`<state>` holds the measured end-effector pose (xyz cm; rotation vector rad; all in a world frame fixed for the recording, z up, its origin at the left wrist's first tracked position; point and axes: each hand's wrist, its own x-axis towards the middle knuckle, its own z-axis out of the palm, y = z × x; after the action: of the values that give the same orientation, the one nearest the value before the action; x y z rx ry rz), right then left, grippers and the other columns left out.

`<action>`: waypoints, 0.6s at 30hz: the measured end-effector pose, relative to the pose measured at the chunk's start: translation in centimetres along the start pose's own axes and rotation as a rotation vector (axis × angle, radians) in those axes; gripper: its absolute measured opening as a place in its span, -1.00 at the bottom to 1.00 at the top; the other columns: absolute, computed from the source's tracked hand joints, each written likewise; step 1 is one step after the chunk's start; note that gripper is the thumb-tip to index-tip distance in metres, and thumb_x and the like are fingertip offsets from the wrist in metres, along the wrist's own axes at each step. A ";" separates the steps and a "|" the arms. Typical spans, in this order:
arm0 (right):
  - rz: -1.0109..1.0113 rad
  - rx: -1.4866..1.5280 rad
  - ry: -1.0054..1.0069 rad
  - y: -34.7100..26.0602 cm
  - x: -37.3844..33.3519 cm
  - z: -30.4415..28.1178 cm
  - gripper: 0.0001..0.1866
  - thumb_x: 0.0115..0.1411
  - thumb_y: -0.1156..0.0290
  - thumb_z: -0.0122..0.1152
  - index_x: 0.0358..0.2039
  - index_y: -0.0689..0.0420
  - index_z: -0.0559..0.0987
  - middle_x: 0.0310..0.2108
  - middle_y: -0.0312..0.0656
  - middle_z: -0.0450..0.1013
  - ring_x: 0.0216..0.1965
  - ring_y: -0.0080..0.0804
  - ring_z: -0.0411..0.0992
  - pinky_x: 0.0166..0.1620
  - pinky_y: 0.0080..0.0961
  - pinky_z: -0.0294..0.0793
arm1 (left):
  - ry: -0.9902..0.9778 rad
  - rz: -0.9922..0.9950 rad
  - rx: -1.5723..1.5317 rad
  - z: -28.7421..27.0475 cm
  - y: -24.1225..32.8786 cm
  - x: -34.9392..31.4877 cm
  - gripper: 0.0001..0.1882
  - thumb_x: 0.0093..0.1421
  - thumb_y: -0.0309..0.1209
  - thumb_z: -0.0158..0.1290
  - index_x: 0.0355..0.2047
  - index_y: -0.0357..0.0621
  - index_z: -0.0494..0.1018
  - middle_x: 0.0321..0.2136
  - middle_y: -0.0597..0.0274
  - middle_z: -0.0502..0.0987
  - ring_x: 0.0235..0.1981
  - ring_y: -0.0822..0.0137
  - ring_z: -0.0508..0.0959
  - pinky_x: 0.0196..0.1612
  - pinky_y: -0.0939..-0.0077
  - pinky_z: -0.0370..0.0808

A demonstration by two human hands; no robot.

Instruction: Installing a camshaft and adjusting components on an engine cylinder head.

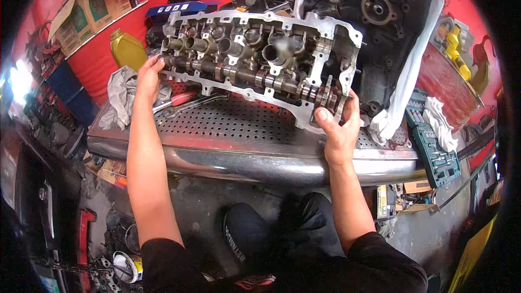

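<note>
Cylinder head [260, 70]: upper centre of the frame, between the two hands, one end in each
Left hand [149, 77]: closed on the left end, fingertips over its edge
Right hand [342, 133]: partly curled, gripping the lower right corner, thumb in front
Long axis: left to right, sloping down toward the right; the open side with the camshaft [239, 73] faces the camera
Perforated bench [228, 125]: below, mid-frame; whether the part touches it, I cannot tell
Crowding behind: dark engine casting [380, 49], upper right, partly overlapped by the part's right end, white cloth [386, 126] along its edge
Left of centre: wrench [194, 106], red-handled tool [183, 97] and grey rag [122, 97], near the left forearm
Right edge: green tool case [434, 149]
</note>
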<state>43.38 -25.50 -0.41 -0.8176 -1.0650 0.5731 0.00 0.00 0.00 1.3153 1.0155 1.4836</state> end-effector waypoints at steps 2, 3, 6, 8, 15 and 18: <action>-0.012 -0.022 -0.002 0.1 -0.2 0.9 -0.02 -0.08 0.28 0.71 0.26 0.28 0.28 0.04 -0.12 0.42 0.05 -0.36 0.44 0.19 -0.39 0.42 | 0.225 0.096 0.074 0.3 1.1 -0.6 -0.55 0.33 -0.40 0.18 0.19 -0.29 0.44 -0.06 0.06 0.65 0.06 0.31 0.56 0.15 0.36 0.45; -0.018 -0.028 0.007 -0.3 0.1 -0.4 -0.02 -0.08 0.28 0.71 0.26 0.28 0.28 0.04 -0.12 0.42 0.05 -0.36 0.44 0.19 -0.39 0.42 | 0.182 0.131 0.052 2.4 1.7 -1.9 -0.55 0.33 -0.40 0.18 0.19 -0.29 0.44 -0.06 0.06 0.65 0.06 0.31 0.56 0.15 0.36 0.45; -0.018 -0.005 0.001 -0.4 0.0 0.1 -0.03 -0.08 0.32 0.73 0.25 0.31 0.30 0.05 -0.13 0.42 0.07 -0.38 0.42 0.18 -0.41 0.41 | 0.694 0.536 0.409 6.6 5.7 -6.4 -0.58 0.27 -0.40 0.26 0.09 -0.33 0.50 -0.09 0.04 0.61 -0.07 0.27 0.56 0.08 0.29 0.49; -0.036 0.002 0.026 -0.4 0.3 0.2 -0.03 -0.08 0.32 0.73 0.25 0.31 0.31 0.05 -0.13 0.42 0.06 -0.38 0.43 0.18 -0.42 0.42 | 0.495 0.952 0.697 11.7 6.8 -12.3 -0.63 0.21 -0.43 0.29 0.02 -0.25 0.55 -0.12 0.03 0.58 -0.08 0.19 0.56 0.07 0.29 0.49; -0.021 0.098 -0.015 -0.8 0.0 0.2 0.02 -0.11 0.38 0.74 0.27 0.35 0.27 0.05 -0.11 0.44 0.07 -0.36 0.46 0.19 -0.39 0.47 | -0.050 1.408 1.119 25.7 9.5 -21.1 -0.62 0.06 -0.38 0.24 -0.07 -0.17 0.58 -0.11 0.20 0.51 0.03 0.12 0.44 0.08 0.12 0.36; -0.007 0.127 -0.033 -1.3 0.1 0.3 0.01 -0.13 0.38 0.75 0.25 0.36 0.29 0.09 -0.08 0.45 0.09 -0.36 0.47 0.18 -0.39 0.49 | -0.097 1.321 1.132 25.8 9.7 -21.1 -0.66 0.09 -0.44 0.18 -0.09 -0.19 0.56 -0.10 0.21 0.50 0.03 0.13 0.44 0.07 0.12 0.36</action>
<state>43.17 -26.10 0.72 -0.6957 -1.0503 0.6436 25.78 -22.40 6.19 3.2623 0.9285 1.6435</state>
